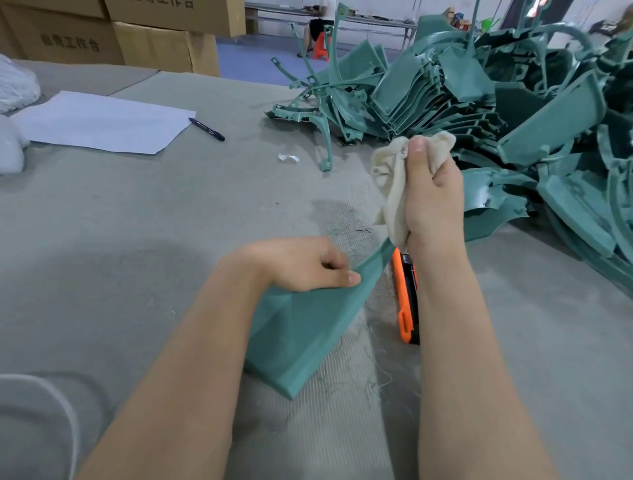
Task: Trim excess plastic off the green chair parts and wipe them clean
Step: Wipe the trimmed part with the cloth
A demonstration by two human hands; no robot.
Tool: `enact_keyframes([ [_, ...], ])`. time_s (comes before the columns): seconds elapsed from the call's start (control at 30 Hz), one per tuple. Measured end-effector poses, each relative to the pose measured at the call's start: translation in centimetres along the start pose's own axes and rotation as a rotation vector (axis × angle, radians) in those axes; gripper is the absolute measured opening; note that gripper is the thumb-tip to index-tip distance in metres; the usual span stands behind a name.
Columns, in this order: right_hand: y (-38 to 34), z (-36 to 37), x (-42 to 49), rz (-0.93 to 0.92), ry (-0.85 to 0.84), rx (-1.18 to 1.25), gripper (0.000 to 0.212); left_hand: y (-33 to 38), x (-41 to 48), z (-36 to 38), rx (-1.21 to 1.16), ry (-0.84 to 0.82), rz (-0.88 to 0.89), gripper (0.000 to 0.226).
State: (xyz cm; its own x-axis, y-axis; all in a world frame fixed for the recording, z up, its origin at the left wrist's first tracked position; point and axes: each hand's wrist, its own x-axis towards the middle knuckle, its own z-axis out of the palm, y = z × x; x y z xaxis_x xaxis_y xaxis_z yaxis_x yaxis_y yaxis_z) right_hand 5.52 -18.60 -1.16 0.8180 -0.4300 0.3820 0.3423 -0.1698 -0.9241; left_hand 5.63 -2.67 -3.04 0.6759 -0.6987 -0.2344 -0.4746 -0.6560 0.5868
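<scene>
The green chair part (pixel 298 329) lay flat on the grey table (pixel 137 222) before me, my left hand (pixel 301 263) gripping its upper edge. My right hand (pixel 431 198), raised above it, clutched a cream cloth (pixel 394 178). My right forearm partly hid an orange utility knife (pixel 406 308) just beside the part. A pile of green parts (pixel 513 113) stood beyond; paper (pixel 102 120) and a pen (pixel 206 129) lay far left.

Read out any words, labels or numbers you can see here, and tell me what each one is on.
"工作台": printed on the left cardboard box; the two characters before it are too blurred to read.
Print on the upper cardboard box: cut off by the frame edge, unreadable.
Marking on the pen: too small to read.
</scene>
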Motion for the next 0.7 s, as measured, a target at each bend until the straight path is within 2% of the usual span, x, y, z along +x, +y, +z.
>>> enact_keyframes([
  [0.1,0.2,-0.1,0.2,0.186,0.148,0.128,0.053,-0.1,0.3,0.1,0.044,-0.008,-0.006,0.044],
  [0.2,0.8,-0.5,0.6,0.426,0.283,0.280,0.038,-0.2,0.4,0.1,0.006,0.006,-0.015,0.043],
  [0.27,1.2,-0.9,0.9,0.541,0.357,0.527,0.025,-0.3,0.4,0.1,-0.016,0.010,-0.015,0.042],
  [0.33,1.2,-1.4,1.0,0.509,0.391,0.660,0.012,-0.2,0.4,0.2,-0.008,0.008,-0.017,0.040],
  [0.4,0.9,-1.8,1.0,0.406,0.406,0.701,0.023,-0.1,0.3,0.2,-0.005,0.007,-0.020,0.040],
  [0.47,0.7,-1.9,0.9,0.313,0.337,0.695,0.031,-0.1,0.2,0.1,-0.011,0.001,-0.014,0.040],
  [0.57,0.4,-1.4,0.5,0.226,0.101,0.569,0.021,0.0,0.0,0.0,-0.028,-0.001,0.005,0.040],
  [0.7,-0.6,-1.7,0.0,0.132,-0.118,0.705,0.025,0.0,-0.4,-0.2,-0.083,-0.007,0.038,0.046],
])
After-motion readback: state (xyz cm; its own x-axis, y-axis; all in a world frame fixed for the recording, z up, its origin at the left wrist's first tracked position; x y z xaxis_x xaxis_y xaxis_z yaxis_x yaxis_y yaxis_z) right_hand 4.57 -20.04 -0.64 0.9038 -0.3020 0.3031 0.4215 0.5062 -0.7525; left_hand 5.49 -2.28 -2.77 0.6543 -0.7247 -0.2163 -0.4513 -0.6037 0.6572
